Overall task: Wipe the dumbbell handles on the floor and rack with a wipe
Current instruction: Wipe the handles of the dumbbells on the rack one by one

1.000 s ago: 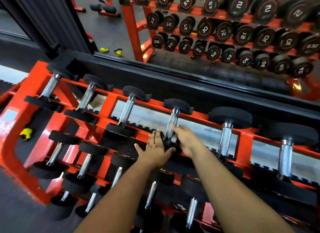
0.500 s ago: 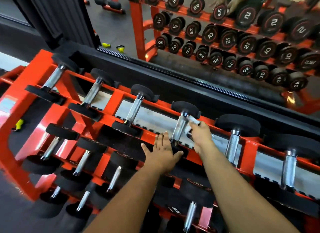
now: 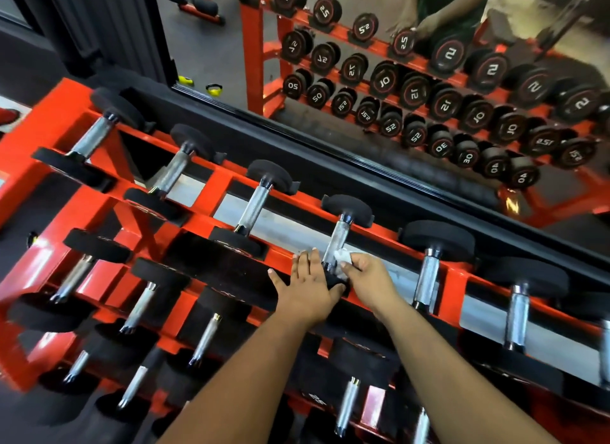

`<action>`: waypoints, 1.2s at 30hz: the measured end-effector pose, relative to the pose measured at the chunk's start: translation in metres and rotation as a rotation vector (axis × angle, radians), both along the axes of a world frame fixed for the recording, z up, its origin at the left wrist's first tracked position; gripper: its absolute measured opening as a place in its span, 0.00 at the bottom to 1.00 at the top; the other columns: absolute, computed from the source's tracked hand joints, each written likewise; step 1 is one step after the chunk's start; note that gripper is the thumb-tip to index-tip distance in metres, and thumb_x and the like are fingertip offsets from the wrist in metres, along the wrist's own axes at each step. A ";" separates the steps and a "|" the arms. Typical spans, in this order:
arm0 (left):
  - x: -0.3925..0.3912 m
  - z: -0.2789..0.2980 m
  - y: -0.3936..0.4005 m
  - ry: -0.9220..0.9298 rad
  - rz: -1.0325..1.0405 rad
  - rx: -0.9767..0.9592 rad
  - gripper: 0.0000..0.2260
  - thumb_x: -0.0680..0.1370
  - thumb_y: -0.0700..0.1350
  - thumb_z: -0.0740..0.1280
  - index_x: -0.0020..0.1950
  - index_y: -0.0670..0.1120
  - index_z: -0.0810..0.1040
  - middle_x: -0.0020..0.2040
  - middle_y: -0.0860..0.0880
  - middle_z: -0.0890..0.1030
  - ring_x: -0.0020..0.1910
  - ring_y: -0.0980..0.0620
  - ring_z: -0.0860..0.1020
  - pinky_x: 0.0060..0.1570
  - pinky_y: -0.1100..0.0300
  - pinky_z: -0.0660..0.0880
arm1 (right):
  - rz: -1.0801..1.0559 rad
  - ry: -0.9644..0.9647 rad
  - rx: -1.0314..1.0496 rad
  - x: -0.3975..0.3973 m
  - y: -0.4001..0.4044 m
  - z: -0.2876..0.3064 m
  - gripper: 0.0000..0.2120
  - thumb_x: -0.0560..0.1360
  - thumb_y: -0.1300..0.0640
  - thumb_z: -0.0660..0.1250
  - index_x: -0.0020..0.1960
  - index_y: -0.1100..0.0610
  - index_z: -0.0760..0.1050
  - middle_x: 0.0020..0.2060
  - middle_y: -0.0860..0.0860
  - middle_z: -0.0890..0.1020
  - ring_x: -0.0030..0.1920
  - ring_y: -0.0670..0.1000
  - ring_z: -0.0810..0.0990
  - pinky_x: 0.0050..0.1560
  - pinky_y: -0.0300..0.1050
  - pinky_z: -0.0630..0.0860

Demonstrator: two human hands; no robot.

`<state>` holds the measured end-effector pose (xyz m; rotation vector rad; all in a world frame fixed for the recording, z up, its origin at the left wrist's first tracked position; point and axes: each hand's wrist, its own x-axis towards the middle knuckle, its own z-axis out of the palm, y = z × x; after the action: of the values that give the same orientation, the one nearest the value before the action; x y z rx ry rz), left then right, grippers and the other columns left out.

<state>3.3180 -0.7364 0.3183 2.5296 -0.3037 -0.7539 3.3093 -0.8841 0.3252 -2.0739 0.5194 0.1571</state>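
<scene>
- The right hand [image 3: 369, 278] holds a crumpled white wipe [image 3: 343, 258] in its fingers and presses it against the near end of a metal dumbbell handle [image 3: 337, 242].
- That dumbbell [image 3: 346, 207] lies on the top shelf of the red rack [image 3: 224, 186], fourth from the left, with its far black head resting against the rear rail.
- The left hand [image 3: 307, 286] lies flat, fingers straight and together, on the dumbbell's near black head, its thumb spread to the right across it.
- The two hands are just beside each other, with the handle's near end between them.
- More dumbbells with metal handles sit on the same shelf to the left and right, and others fill the lower shelves nearer the person.
- A mirror [image 3: 429, 80] beyond the rack reflects numbered black dumbbells on red shelves.
</scene>
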 end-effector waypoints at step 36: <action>-0.117 0.030 -0.172 -0.121 0.096 -0.025 0.51 0.77 0.69 0.62 0.82 0.42 0.36 0.82 0.39 0.38 0.82 0.43 0.38 0.79 0.49 0.41 | 0.924 -0.381 -1.030 -0.075 -0.224 0.009 0.34 0.78 0.64 0.59 0.81 0.48 0.57 0.81 0.49 0.57 0.81 0.50 0.53 0.79 0.55 0.50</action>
<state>3.2013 -0.9086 0.3482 2.5507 -0.2286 -0.5583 3.2343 -1.1083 0.3338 -3.0990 -0.8082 0.0077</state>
